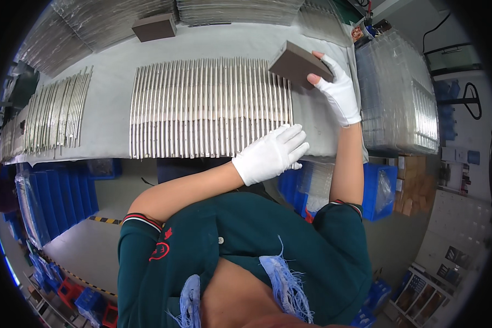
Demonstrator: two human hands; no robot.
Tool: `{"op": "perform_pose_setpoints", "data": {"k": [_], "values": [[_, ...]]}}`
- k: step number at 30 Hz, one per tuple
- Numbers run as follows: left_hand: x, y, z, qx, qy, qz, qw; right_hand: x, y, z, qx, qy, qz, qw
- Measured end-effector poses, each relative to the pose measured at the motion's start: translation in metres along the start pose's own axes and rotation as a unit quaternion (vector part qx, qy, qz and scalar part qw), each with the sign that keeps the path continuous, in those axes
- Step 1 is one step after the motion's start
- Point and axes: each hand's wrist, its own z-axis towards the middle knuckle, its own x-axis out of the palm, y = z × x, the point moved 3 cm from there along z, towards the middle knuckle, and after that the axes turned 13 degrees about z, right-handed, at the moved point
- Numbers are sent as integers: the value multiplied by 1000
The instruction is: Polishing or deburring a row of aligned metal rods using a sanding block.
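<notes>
A long row of thin silvery metal rods [202, 109] lies side by side on the pale table cover. My right hand [339, 93], in a white glove with bare thumb and fingertip, grips a dark grey-brown rectangular block [298, 61] at the right end of the row. The block is tilted and overlaps the upper ends of the last rods. Over the lower right ends of the rods, my gloved left hand [273, 153] lies flat with its fingers stretched out to the right. Whether its fingertips press on the rods I cannot tell.
A second batch of rods [57, 112] lies at the left. Another brown block [154, 27] sits at the back, before stacked clear plastic trays [240, 11]. More clear trays [396, 93] stand at the right. Blue bins [380, 188] and cardboard boxes [414, 183] are below the table.
</notes>
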Motion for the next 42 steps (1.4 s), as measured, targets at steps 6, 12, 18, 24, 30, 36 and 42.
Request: {"op": "perform_pose_setpoints", "data": {"k": [6, 12, 18, 24, 30, 36, 42], "values": [[-3, 2, -4, -10, -52, -58, 997, -29, 3, -50, 104, 33, 15, 994], [-1, 1, -4, -2, -57, -55, 997, -12, 5, -46, 41, 75, -37, 996], [5, 0, -5, 4, -88, -39, 995, -15, -2, -51, 75, 48, 11, 996], [5, 1, -7, -3, -91, -42, 995, -43, 0, -54, 82, 20, -15, 996], [6, 1, -6, -2, -91, -34, 995, -37, 3, -63, 68, -11, 20, 997], [5, 1, -7, 1, -79, -23, 997, -2, -1, -48, 47, 69, 10, 996], [10, 1, -9, -6, -49, 7, 999, -60, 3, -59, -13, -117, -14, 993]]}}
